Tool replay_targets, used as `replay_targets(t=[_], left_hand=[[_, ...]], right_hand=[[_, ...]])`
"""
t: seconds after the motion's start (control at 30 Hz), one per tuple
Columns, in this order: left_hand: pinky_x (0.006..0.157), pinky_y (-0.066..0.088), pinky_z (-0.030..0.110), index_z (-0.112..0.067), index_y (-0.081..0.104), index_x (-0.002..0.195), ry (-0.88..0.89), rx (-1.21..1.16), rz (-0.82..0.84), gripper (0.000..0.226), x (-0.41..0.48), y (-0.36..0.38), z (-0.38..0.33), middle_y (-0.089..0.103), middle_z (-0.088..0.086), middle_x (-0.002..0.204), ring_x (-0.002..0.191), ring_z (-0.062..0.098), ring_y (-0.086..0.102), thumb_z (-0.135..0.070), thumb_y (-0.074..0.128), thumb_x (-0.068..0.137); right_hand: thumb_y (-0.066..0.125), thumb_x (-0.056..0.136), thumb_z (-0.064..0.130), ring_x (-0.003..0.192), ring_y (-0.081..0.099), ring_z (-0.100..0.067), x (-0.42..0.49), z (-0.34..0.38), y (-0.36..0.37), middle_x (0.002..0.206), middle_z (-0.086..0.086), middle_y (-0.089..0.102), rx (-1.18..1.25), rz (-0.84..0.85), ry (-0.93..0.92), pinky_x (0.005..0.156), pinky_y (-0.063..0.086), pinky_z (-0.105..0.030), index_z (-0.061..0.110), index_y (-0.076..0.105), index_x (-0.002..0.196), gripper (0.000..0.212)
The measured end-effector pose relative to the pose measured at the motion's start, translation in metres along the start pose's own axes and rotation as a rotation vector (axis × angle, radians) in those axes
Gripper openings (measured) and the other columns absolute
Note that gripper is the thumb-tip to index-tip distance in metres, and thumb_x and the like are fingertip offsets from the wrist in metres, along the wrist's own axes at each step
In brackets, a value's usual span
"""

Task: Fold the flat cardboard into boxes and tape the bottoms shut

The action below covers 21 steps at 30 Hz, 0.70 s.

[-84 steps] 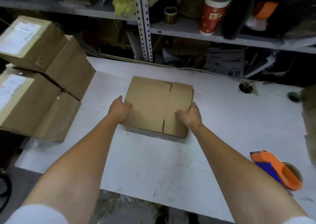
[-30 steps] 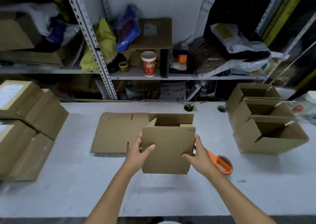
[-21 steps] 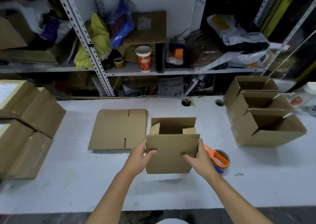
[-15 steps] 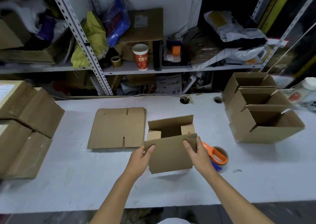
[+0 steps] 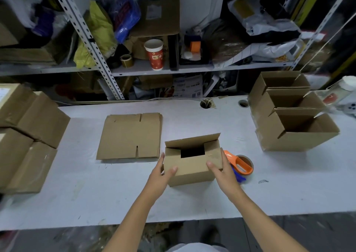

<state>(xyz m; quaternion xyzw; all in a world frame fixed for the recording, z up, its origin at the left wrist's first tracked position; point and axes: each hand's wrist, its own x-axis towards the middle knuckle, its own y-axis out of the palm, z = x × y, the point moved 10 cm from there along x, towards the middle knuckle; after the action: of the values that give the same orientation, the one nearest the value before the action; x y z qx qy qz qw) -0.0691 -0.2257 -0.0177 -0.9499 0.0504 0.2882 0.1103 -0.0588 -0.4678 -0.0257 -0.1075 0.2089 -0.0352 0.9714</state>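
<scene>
The box (image 5: 192,167) I am folding stands on the white surface (image 5: 192,203), a little right of the middle and near to me. Its near flap and its two side flaps are turned inward, the far flap stands up, and a dark opening shows between them. My left hand (image 5: 161,174) holds the left side of the box, with the thumb laid on the near flap. My right hand (image 5: 221,171) holds the right side in the same way, thumb on top. Both hands are closed around the box. Just beside my right hand lies the orange tape dispenser (image 5: 238,164). The flat cardboard (image 5: 131,136) lies to the left of the box, close to it. Three open boxes (image 5: 289,120) stand in a row at the right, and closed boxes (image 5: 28,132) are piled at the left edge. Behind is a shelf (image 5: 192,68) with a red cup (image 5: 155,54).
</scene>
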Motion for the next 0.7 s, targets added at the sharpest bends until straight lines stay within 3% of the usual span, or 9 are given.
replay_targets(t=[0.1, 0.23, 0.3, 0.4, 0.47, 0.57, 0.63, 0.7], left_hand=[[0.115, 0.032, 0.042, -0.040, 0.011, 0.159, -0.029, -0.008, -0.046, 0.090, 0.012, -0.007, -0.016, 0.027, -0.001, 0.163, 0.148, 0.022, 0.030, -0.059, 0.063, 0.089], [0.113, 0.035, 0.059, -0.039, 0.024, 0.156, -0.146, -0.115, -0.105, 0.123, 0.038, -0.016, -0.042, 0.031, -0.004, 0.161, 0.143, 0.029, 0.037, -0.097, 0.056, 0.053], [0.110, 0.039, 0.057, -0.037, 0.026, 0.156, -0.160, -0.146, -0.089, 0.111, 0.045, -0.014, -0.046, 0.037, -0.003, 0.157, 0.137, 0.029, 0.043, -0.088, 0.061, 0.063], [0.109, 0.044, 0.049, -0.031, 0.022, 0.158, -0.095, -0.120, -0.059, 0.094, 0.047, -0.013, -0.040, 0.042, -0.005, 0.148, 0.130, 0.026, 0.051, -0.052, 0.074, 0.083], [0.104, 0.050, 0.043, -0.026, 0.032, 0.155, -0.083, -0.105, -0.050, 0.089, 0.046, -0.009, -0.028, 0.051, 0.000, 0.146, 0.122, 0.022, 0.059, -0.047, 0.078, 0.082], [0.087, 0.054, 0.030, -0.023, 0.056, 0.133, -0.013, -0.055, -0.065, 0.044, 0.041, -0.002, -0.031, 0.064, 0.002, 0.131, 0.109, 0.015, 0.064, -0.042, 0.066, 0.094], [0.101, 0.050, 0.037, -0.024, 0.048, 0.144, -0.013, -0.035, -0.057, 0.068, 0.039, 0.002, -0.029, 0.056, 0.001, 0.143, 0.124, 0.019, 0.057, -0.061, 0.062, 0.089], [0.117, 0.035, 0.047, -0.031, 0.024, 0.158, -0.040, -0.006, -0.045, 0.085, 0.039, 0.003, -0.026, 0.036, -0.003, 0.159, 0.143, 0.024, 0.039, -0.068, 0.055, 0.089]], right_hand=[[0.063, 0.096, 0.042, 0.148, 0.030, -0.019, 0.001, 0.001, -0.001, 0.161, 0.006, 0.030, -0.031, 0.023, 0.004, 0.114, 0.039, -0.038, 0.037, 0.015, 0.159, 0.080], [0.063, 0.096, 0.041, 0.149, 0.026, -0.017, -0.001, 0.003, 0.000, 0.162, 0.009, 0.026, -0.034, 0.041, -0.006, 0.114, 0.036, -0.036, 0.038, 0.013, 0.159, 0.080], [0.063, 0.097, 0.039, 0.146, 0.031, -0.014, -0.001, 0.005, -0.001, 0.158, 0.011, 0.032, -0.022, 0.045, -0.003, 0.111, 0.039, -0.032, 0.037, 0.016, 0.159, 0.077], [0.063, 0.098, 0.031, 0.137, 0.041, -0.010, -0.002, 0.006, -0.001, 0.148, 0.013, 0.043, 0.040, 0.070, 0.007, 0.105, 0.041, -0.027, 0.036, 0.023, 0.156, 0.071], [0.065, 0.097, 0.028, 0.136, 0.044, -0.010, -0.003, 0.002, -0.001, 0.146, 0.013, 0.047, 0.043, 0.084, 0.011, 0.107, 0.041, -0.028, 0.034, 0.025, 0.157, 0.072], [0.067, 0.096, 0.027, 0.136, 0.045, -0.011, -0.003, 0.000, -0.002, 0.145, 0.013, 0.049, 0.038, 0.093, 0.025, 0.108, 0.042, -0.030, 0.033, 0.024, 0.157, 0.075], [0.064, 0.097, 0.032, 0.141, 0.039, -0.010, 0.000, 0.006, -0.005, 0.150, 0.017, 0.041, 0.053, 0.100, 0.043, 0.110, 0.038, -0.030, 0.033, 0.018, 0.159, 0.077], [0.054, 0.101, 0.043, 0.145, 0.029, -0.013, 0.008, 0.013, -0.009, 0.157, 0.014, 0.029, 0.091, 0.076, 0.090, 0.107, 0.031, -0.029, 0.034, 0.009, 0.161, 0.075]])
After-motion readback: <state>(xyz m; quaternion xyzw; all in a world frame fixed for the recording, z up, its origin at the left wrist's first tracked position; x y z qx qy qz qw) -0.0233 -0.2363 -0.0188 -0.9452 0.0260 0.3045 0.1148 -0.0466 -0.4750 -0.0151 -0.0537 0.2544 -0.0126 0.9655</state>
